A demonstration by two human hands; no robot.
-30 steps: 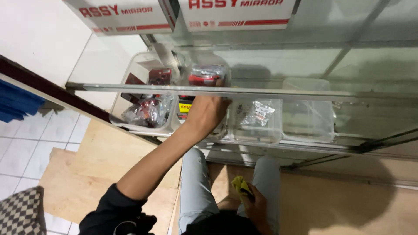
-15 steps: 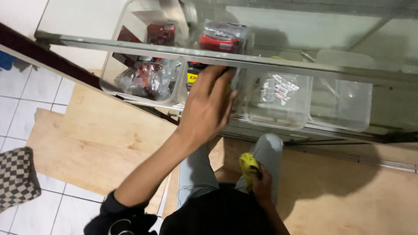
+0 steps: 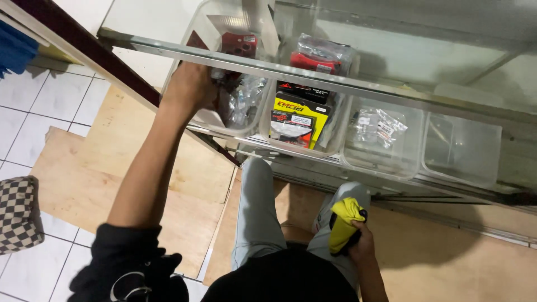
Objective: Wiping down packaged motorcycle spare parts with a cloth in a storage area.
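The left hand (image 3: 187, 86) reaches into the clear bin (image 3: 224, 120) at eleven o'clock, its grip hidden; lift packets slowly. The right hand (image 3: 361, 243) clamps a yellow cloth (image 3: 342, 223).

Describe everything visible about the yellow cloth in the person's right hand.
The yellow cloth looks like soft fabric, bright yellow, bunched and folded into a crumpled lump rather than spread out. The right hand grips its lower part, fingers wrapped around it, with something small and dark showing at the grip. Its free upper end sticks up above the hand. It is held low, over the person's lap by the right knee of the grey trousers, well below the shelf of clear plastic bins. Only the hand plainly touches it.
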